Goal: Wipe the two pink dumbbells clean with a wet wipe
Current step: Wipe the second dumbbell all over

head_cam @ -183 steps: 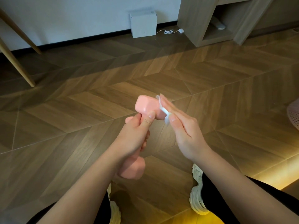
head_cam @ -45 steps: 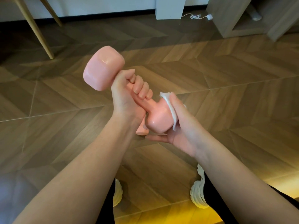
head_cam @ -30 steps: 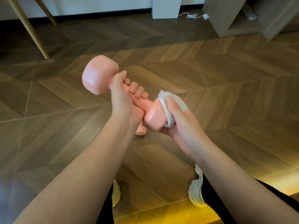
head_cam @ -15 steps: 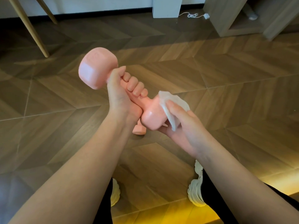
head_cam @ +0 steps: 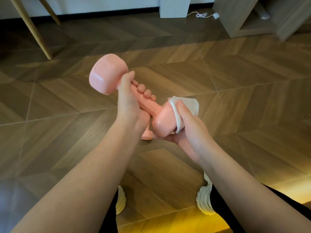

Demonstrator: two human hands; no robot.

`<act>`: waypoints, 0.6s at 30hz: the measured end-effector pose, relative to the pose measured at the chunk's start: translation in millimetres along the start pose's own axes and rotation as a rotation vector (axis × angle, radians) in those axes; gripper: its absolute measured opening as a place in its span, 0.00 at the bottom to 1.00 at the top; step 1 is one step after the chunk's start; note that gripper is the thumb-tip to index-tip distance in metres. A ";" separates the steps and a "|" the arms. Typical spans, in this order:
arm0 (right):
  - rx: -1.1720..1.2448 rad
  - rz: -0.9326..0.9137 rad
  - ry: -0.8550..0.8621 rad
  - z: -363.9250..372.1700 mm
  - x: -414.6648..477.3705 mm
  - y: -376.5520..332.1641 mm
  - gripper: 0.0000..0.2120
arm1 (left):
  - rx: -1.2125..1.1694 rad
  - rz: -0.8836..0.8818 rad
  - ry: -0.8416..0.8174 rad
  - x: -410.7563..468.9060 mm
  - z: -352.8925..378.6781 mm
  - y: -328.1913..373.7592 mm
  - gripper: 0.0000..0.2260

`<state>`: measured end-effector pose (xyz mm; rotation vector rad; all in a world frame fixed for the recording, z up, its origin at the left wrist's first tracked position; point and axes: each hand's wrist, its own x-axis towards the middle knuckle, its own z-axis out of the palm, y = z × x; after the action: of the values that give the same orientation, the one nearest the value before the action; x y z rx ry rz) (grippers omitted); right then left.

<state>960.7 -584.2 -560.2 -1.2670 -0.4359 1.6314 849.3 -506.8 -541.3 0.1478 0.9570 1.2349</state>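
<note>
Our left hand (head_cam: 127, 101) clenches the bar of the raised dumbbell (head_cam: 107, 74). Our right hand (head_cam: 188, 128) cups the dumbbell's near head, thumb pinning the wet wipe (head_cam: 186, 105) against it. We should turn the bar so the wipe meets every face. Below the dumbbell, on the wood floor (head_cam: 235, 81), its twin (head_cam: 146, 135) peeks out; beyond stand a white box (head_cam: 175, 5) and a cabinet (head_cam: 235, 17)

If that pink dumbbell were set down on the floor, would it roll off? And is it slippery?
Probably not: the dumbbell has flat-sided ends, which should stop it rolling. The end by the wipe shines, so it may be a bit slick; the left hand wraps fully round the bar.
</note>
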 end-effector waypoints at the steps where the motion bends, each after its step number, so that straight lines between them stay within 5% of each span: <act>1: -0.006 -0.035 -0.077 -2.6 -1.7 0.6 0.11 | -0.009 0.004 0.008 0.2 -0.6 2.3 0.14; 5: -0.038 -0.078 -0.278 -6.0 -6.0 -0.9 0.14 | -0.059 0.019 -0.036 -1.2 -4.7 11.0 0.16; 7: -0.105 -0.031 -0.208 -2.2 -4.3 0.0 0.19 | -0.051 0.016 -0.071 -3.0 -5.1 10.3 0.17; 12: -0.086 0.025 -0.024 5.4 -0.3 -4.7 0.15 | -0.015 0.024 -0.108 -3.9 -0.7 7.6 0.16; 18: 0.059 0.009 -0.335 -10.8 -8.8 -16.3 0.18 | -0.121 -0.001 -0.120 -1.0 -1.2 14.7 0.18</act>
<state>977.6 -587.3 -547.5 -0.9533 -0.5816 1.8574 837.8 -502.6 -533.1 0.1251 0.7765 1.2654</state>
